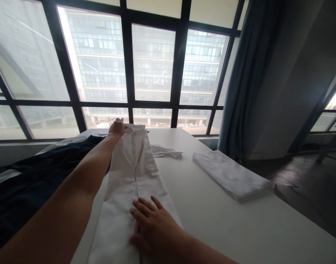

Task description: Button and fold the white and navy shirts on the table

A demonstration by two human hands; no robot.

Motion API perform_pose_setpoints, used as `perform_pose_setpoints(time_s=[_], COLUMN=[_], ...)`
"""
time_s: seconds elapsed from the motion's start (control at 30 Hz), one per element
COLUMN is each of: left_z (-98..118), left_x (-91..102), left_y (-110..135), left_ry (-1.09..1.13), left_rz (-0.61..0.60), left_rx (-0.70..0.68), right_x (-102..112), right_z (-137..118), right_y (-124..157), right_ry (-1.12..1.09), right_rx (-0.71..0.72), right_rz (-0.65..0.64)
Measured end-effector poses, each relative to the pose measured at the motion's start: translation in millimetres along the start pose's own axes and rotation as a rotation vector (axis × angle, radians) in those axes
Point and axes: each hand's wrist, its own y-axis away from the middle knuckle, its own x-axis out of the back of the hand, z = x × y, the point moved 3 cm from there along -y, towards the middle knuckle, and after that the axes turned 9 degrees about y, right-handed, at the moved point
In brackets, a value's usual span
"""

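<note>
A long white garment (pixel 129 183), probably a shirt or coat, lies lengthwise on the white table (pixel 211 205), its front seam running away from me. At its far end, my left hand (pixel 117 127) is curled over the top edge near the collar and appears to grip it. My right hand (pixel 152 229) rests flat on the garment's near part, fingers spread and holding nothing. The garment's lower end runs out of view at the bottom of the frame.
A folded white cloth (pixel 231 174) lies to the right, and a crumpled white piece (pixel 165 150) sits beyond the garment. Dark navy fabric (pixel 38 176) covers the surface at left. The table's right edge drops to a dark floor (pixel 299 183).
</note>
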Motion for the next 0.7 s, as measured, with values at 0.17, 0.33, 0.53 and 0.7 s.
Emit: perform_pose_setpoints(time_s=[0.17,0.33,0.53,0.7], left_z=[4.3,21.5,32.6,60.9], left_x=[-24.6,-36.9,-16.2,15.8], left_y=[59.8,182.7,313.0,355.7], left_ry=[-0.005,0.001,0.072,0.145], left_rz=[-0.218,-0.468,-0.624,-0.675], left_rx=[-0.043,-0.153,-0.209,-0.228], right_x=[-12.3,-18.9,-25.5,-20.9], right_z=[2.5,-0.2,-3.5,6.1], right_y=[3.2,4.8,4.3,3.6], right_ry=[-0.006,-0.004,-0.018,0.039], right_rx=[0.015,0.017,-0.024,-0.042], right_rz=[-0.026,-0.019,-0.018,0.033])
